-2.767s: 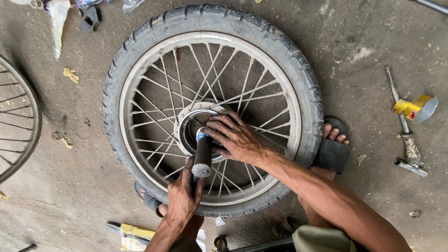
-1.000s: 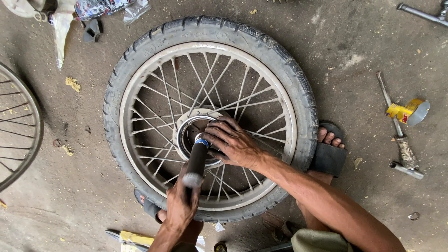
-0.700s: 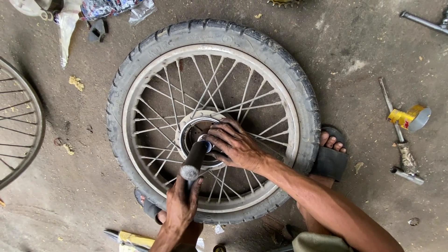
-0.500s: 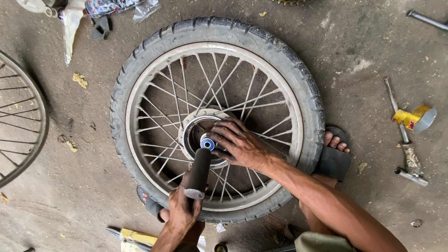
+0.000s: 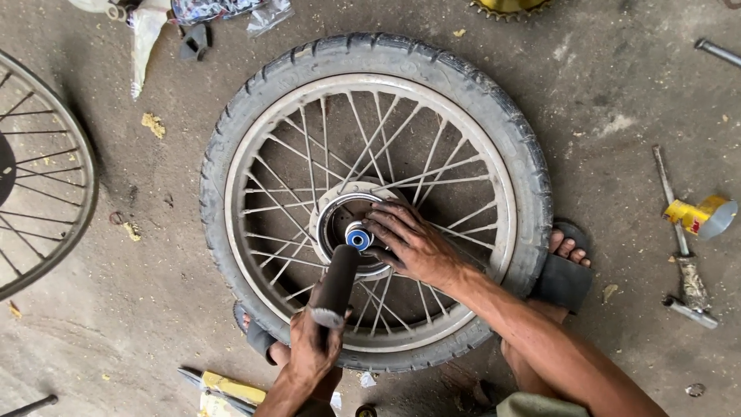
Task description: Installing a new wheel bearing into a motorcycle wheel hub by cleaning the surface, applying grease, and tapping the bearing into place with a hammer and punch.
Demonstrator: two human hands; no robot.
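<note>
Flat on the concrete floor (image 5: pixel 617 93), a spoked motorcycle wheel (image 5: pixel 376 199) with its tyre on, hub (image 5: pixel 340 220) facing up. Right hand (image 5: pixel 409 245) spread over the hub's near-right edge, fingers loosely curled, fingertips (image 5: pixel 380 225) touching and steadying a small blue-centred bearing (image 5: pixel 358 237) that sits in the hub bore; not clenched, more a pinch-and-rest than a grip. Left hand (image 5: pixel 312 347) closed in a fist round the lower end of a dark cylindrical tool (image 5: pixel 335 279), held slanted, upper end just below and left of the bearing, apparently apart from it, though contact cannot be told for sure. Just beyond the right wrist, past the tyre's edge, a bare foot in a black sandal (image 5: pixel 563 266) pressed against the rubber; beneath the left hand, partly hidden, toes of the other foot (image 5: pixel 258 340) under the tyre. Down and left of the left hand, a yellow-handled tool (image 5: pixel 220 384) lying on the floor. Well out to the right of the right forearm, a long metal rod (image 5: pixel 668 193), a tipped yellow can (image 5: pixel 701 218) and a grimy bolt-like part (image 5: pixel 689 289). Far off to the left of both hands, the rim and spokes of a second wheel (image 5: pixel 42 166), cut by the frame edge. Far beyond the fingertips, at the top, crumpled plastic wrapping (image 5: pixel 224 9) and the teeth of a yellowish sprocket (image 5: pixel 509 8)
</note>
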